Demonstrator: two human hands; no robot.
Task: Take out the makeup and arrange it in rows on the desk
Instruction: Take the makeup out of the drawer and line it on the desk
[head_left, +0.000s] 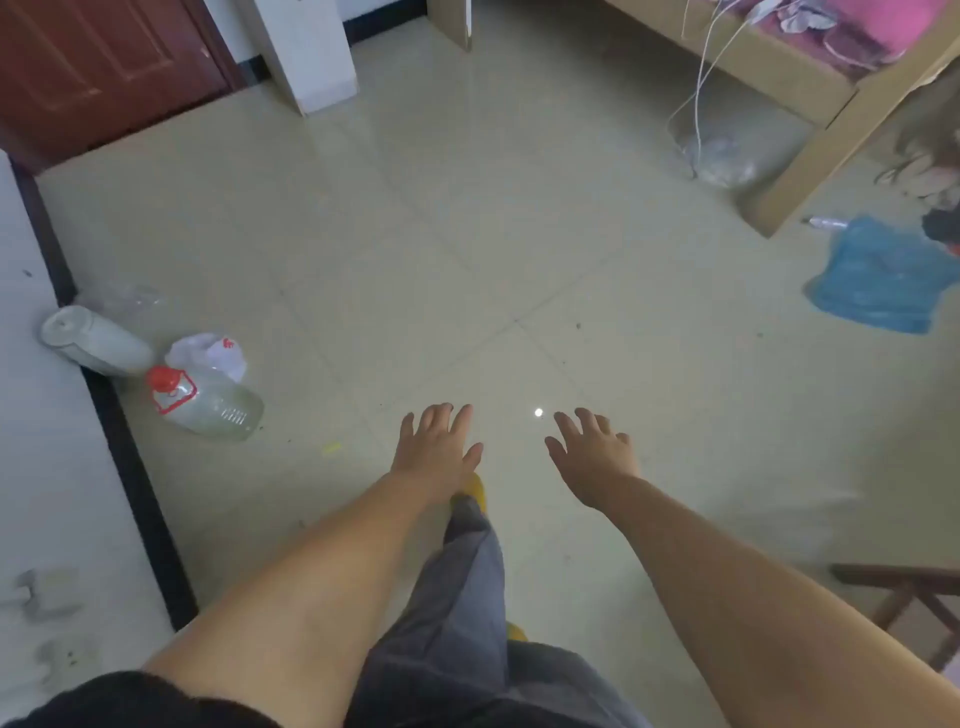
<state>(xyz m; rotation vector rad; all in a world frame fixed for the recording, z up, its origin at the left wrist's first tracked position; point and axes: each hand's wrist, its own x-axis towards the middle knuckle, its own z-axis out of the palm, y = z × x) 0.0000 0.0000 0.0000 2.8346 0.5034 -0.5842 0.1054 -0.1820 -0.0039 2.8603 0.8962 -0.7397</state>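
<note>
Beside empty hands (514, 454), left, bottle (205, 402).

Left hand (439, 449), right hand (592, 457) spread, empty, over tiled floor (467, 234); clear jug (208, 402) lying left.

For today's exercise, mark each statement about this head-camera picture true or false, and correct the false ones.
1. Both hands, left hand and right hand, are empty. True.
2. The plastic jug has a blue cap. False: its cap is red.
3. The blue bag lies on the floor at the right. True.
4. Makeup is lined up on a desk. False: neither makeup nor a desk is visible.
</note>
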